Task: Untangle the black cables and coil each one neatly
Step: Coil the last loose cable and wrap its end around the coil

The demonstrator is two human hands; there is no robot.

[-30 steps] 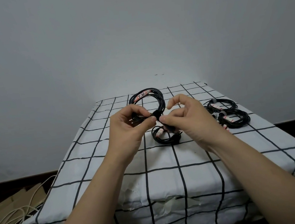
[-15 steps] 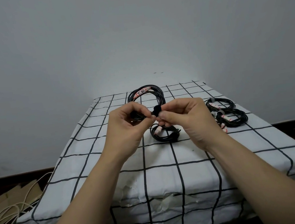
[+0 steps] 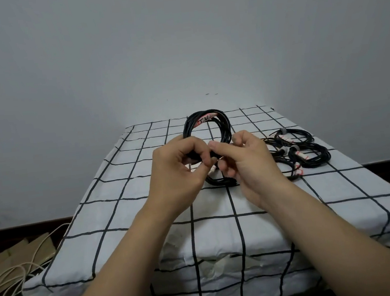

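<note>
On the floor far to the left of both hands lie flattened brown cardboard pieces (image 3: 19, 255) with a loose cream-coloured cord (image 3: 13, 273) looped over them. The white tablecloth with a black grid pattern (image 3: 128, 211) spreads under and around the forearms.

The left hand (image 3: 176, 167) is raised above the cloth, its fingers (image 3: 196, 147) curled shut around the lower part of a large coil of black cable with a pale label marked in red and black (image 3: 207, 127). The coil stands upright, rising above the knuckles and looping away from them toward the far edge of the table. The left thumb presses toward the right hand's fingertips, so the two hands touch at the gripped bundle.

The right hand (image 3: 249, 163) meets it from the other side, index finger and thumb pinched on the same bundle just beside the left fingers; its other fingers curl loosely beneath. Whether a tie sits between the fingertips cannot be told.

Directly below both hands, partly hidden by them, a smaller black cable coil with a white tag (image 3: 219, 180) lies flat on the cloth.

To the right of the right hand's knuckles, near but apart from them, rest two more coiled black cables with grey straps and red-marked white tags (image 3: 308, 152), lying flat and touching each other.
</note>
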